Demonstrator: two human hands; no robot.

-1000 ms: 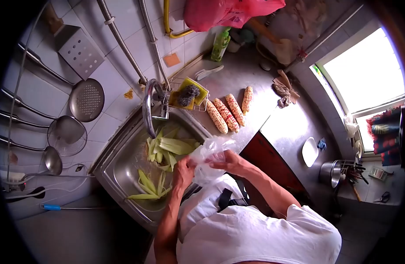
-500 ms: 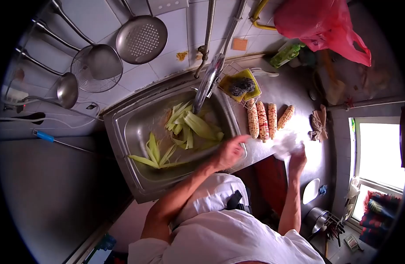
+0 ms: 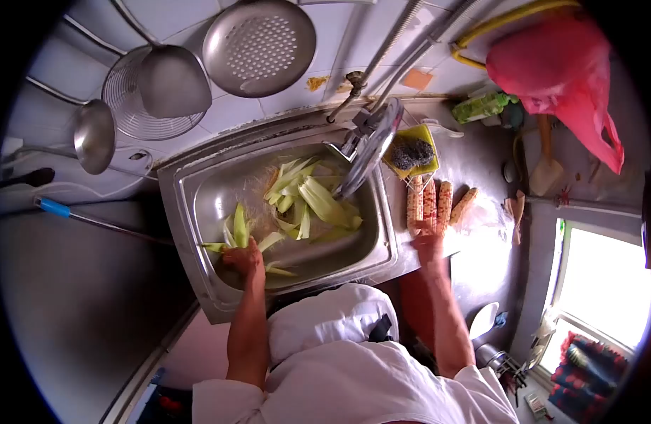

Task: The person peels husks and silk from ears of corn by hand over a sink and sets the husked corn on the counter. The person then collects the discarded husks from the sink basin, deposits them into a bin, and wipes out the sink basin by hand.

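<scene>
Inside the metal sink [image 3: 198, 194], my left hand [image 3: 244, 258] is closed around green corn husks [image 3: 240, 226] near the left wall. A larger heap of pale green husks [image 3: 322, 201] lies in the middle of the basin. My right hand [image 3: 428, 242] is at the near ends of several speckled red-and-white corn cobs [image 3: 430, 201] on the counter; its fingers are stretched out and slightly blurred. Whether those fingertips touch a cob is hard to see. Right of the cobs lies a clear plastic bag [image 3: 484, 215], washed out by glare.
A faucet [image 3: 375, 145] reaches over the sink's right side. Beside it, a rack holds a yellow sponge and steel scourer [image 3: 412, 152]. A skimmer [image 3: 260, 49] and other utensils hang on the tiled wall. A pink bag [image 3: 558, 78] hangs at upper right.
My left hand has moved from above the sink's right rim down to the husks at left. My right hand has left the plastic bag and shifted left to the cobs. The view has turned slightly.
</scene>
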